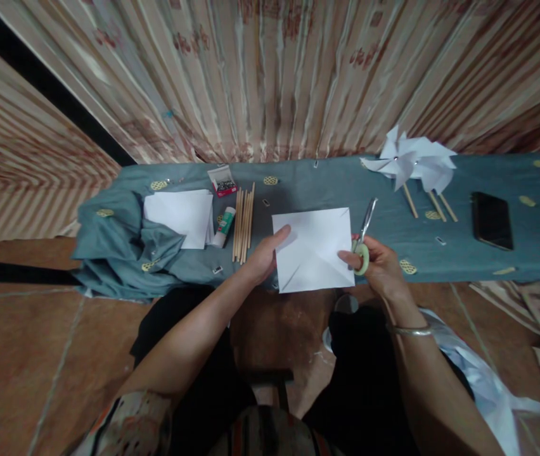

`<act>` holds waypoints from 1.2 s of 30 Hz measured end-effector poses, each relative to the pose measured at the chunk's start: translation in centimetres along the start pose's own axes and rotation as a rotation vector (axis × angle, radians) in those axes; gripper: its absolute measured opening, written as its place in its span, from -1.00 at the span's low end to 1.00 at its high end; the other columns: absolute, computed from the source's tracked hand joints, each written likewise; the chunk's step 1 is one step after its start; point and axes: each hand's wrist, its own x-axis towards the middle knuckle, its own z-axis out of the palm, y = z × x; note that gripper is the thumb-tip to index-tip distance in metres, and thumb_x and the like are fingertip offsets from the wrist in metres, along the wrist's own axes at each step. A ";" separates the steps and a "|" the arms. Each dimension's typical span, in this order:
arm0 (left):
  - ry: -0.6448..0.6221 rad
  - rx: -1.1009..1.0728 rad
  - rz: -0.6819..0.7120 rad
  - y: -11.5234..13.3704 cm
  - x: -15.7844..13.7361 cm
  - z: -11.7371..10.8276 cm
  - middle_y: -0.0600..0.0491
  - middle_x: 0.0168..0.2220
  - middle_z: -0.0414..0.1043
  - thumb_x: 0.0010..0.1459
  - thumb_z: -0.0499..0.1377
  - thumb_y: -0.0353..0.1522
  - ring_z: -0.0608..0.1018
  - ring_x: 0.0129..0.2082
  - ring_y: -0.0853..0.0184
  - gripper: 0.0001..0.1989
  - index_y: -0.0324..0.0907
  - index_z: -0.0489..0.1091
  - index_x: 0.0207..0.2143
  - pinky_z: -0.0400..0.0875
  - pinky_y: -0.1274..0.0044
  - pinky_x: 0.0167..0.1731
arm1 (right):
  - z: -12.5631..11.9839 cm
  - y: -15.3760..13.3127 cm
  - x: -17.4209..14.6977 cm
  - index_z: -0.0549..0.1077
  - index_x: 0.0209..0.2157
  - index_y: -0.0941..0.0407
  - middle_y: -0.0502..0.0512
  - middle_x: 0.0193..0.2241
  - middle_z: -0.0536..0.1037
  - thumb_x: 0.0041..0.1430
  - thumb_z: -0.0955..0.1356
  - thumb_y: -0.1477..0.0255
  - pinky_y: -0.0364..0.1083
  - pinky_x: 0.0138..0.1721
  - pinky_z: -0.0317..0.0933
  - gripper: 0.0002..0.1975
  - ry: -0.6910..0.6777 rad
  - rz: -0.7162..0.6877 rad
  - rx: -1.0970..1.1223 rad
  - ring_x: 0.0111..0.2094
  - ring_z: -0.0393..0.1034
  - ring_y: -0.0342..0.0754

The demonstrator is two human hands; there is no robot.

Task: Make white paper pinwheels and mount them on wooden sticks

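Note:
A white square of paper (315, 250) is held up in front of me, creased along its diagonals, with short slits near some corners. My left hand (270, 253) pinches its left edge, thumb on top. At the paper's right edge, my right hand (378, 263) has its fingers in the pale green handles of a pair of scissors (365, 231), whose metal blades point away from me and look closed. The right thumb lies close to the paper; whether those fingers also grip its edge I cannot tell.
On the blue-green cloth (298, 183) lie a paper stack (179, 215), a glue stick (224, 227), several wooden sticks (243, 225) and a small red-and-white box (224, 183) of metal pins. Paper pinwheels (412, 158) and a black phone (492, 220) lie to the right. A striped curtain (270, 82) hangs behind.

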 end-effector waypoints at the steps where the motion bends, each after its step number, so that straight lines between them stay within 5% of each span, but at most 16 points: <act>1: -0.031 -0.061 0.016 0.3 0.0 0.2 -0.11 -0.23 0.58 -0.07 0.27 0.02 0.55 -0.06 0.03 -0.50 -0.21 0.51 -0.25 0.42 0.29 -0.05 | 0.2 0.1 0.1 0.51 -0.38 0.08 -0.15 -0.61 0.46 -0.37 0.58 0.28 -0.21 -0.62 0.15 -0.58 0.051 -0.009 0.017 -0.65 0.20 -0.24; 6: -0.123 -0.183 0.036 0.9 -0.5 1.2 -0.12 -0.10 0.53 -0.11 0.29 0.05 0.47 0.05 0.00 -0.44 -0.18 0.49 -0.19 0.40 0.24 0.01 | 1.3 0.5 0.6 0.48 -0.42 0.08 -0.14 -0.56 0.49 -0.38 0.57 0.33 -0.22 -0.57 0.14 -0.61 0.230 -0.051 0.152 -0.61 0.24 -0.25; 13: -0.093 -0.195 0.057 -1.3 -0.4 2.4 0.03 -0.34 0.51 -0.21 0.42 -0.19 0.54 -0.26 0.26 -0.61 -0.20 0.49 -0.34 0.43 0.30 -0.08 | 2.6 1.2 0.9 0.48 -0.36 0.08 -0.09 -0.42 0.57 -0.29 0.56 0.34 -0.17 -0.39 0.25 -0.62 0.192 -0.095 0.266 -0.49 0.38 -0.19; 22: -0.121 -0.222 0.068 -0.6 -0.7 3.1 0.00 -0.24 0.52 -0.15 0.39 -0.16 0.55 -0.15 0.20 -0.60 -0.19 0.47 -0.29 0.39 0.30 -0.04 | 1.8 0.7 2.3 0.46 -0.44 0.11 -0.13 -0.47 0.52 -0.30 0.56 0.45 -0.13 -0.32 0.28 -0.69 0.283 -0.140 0.400 -0.47 0.38 -0.19; 30: 0.081 -0.157 0.090 -1.6 -0.5 4.5 -0.07 -0.33 0.56 -0.30 0.47 -0.27 0.58 -0.28 0.20 -0.56 -0.30 0.50 -0.34 0.42 0.32 -0.10 | 4.1 1.0 0.9 0.49 -0.43 0.11 -0.12 -0.50 0.56 -0.36 0.58 0.40 -0.15 -0.40 0.26 -0.64 0.178 -0.061 0.326 -0.54 0.36 -0.19; 36: 0.235 -0.130 0.182 -2.2 0.3 4.1 -0.07 -0.27 0.59 -0.22 0.39 -0.44 0.59 -0.25 0.20 -0.67 -0.28 0.50 -0.30 0.42 0.35 -0.07 | 4.8 1.2 0.6 0.51 -0.38 0.08 -0.11 -0.50 0.58 -0.36 0.59 0.33 -0.15 -0.41 0.26 -0.59 0.137 -0.050 0.243 -0.53 0.35 -0.17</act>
